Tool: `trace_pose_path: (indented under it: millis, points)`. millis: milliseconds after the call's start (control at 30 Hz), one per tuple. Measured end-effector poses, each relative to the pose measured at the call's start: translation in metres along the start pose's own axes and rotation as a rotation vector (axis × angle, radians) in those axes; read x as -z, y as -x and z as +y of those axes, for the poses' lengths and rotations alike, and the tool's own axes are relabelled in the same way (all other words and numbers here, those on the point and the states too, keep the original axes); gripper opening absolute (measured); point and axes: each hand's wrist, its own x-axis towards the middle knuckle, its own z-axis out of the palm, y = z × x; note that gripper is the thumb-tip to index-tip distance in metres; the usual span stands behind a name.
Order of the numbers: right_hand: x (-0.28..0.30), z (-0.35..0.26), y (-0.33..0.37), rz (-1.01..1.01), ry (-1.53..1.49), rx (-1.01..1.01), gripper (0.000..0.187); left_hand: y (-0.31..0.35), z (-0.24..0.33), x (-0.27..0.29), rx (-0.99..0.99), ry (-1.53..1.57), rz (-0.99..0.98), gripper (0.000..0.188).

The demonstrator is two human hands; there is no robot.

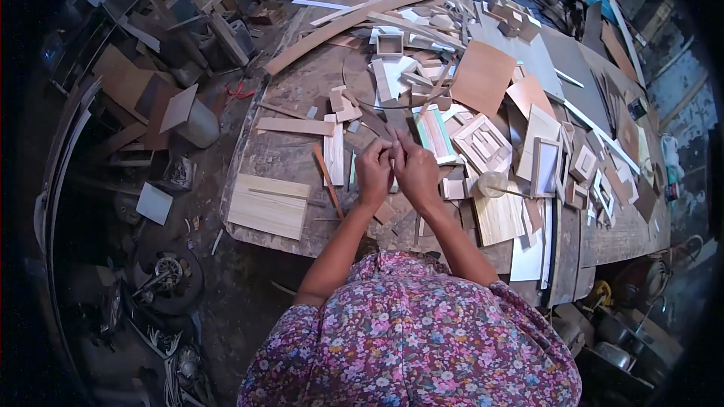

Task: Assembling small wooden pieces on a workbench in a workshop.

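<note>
My left hand [375, 171] and my right hand [415, 169] meet above the near middle of the wooden table [283, 94]. Both have their fingers curled and pinched together at the tips. Whatever sits between the fingertips is too small or too hidden to name. Left of my left hand lie a pale wood strip [332, 152] and a thin orange-brown stick [329, 181]. Close beside my right hand is a small panel with green edges and pinkish stripes [435, 134]. A square frame with inner wood pieces [483, 143] lies further right.
Pale planks [268, 206] lie at the table's near left. A plastic cup with a stick [492, 184] stands on a light board [499, 215] at right. Brown sheets [483, 77], small boxes [390, 44] and offcuts crowd the far side. A wheel [167, 275] is on the floor at left.
</note>
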Motion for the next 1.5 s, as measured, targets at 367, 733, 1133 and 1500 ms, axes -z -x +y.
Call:
trace_pose_path:
  millis: [367,733,1133,1500]
  points:
    - [0.008,-0.003,0.008,0.006,-0.046,0.008,0.028,-0.001,0.0,-0.002,0.055,0.008,-0.055,0.009]
    - [0.006,-0.004,0.011,0.055,0.003,0.052,0.029,0.0,-0.008,-0.005,0.047,-0.029,-0.037,0.013]
    - [0.017,-0.004,0.006,-0.028,-0.007,-0.089,0.028,0.007,0.0,-0.009,-0.011,0.003,-0.039,0.006]
    - [0.022,-0.01,-0.002,0.025,0.008,-0.079,0.03,-0.001,0.011,-0.008,-0.095,-0.004,-0.05,0.004]
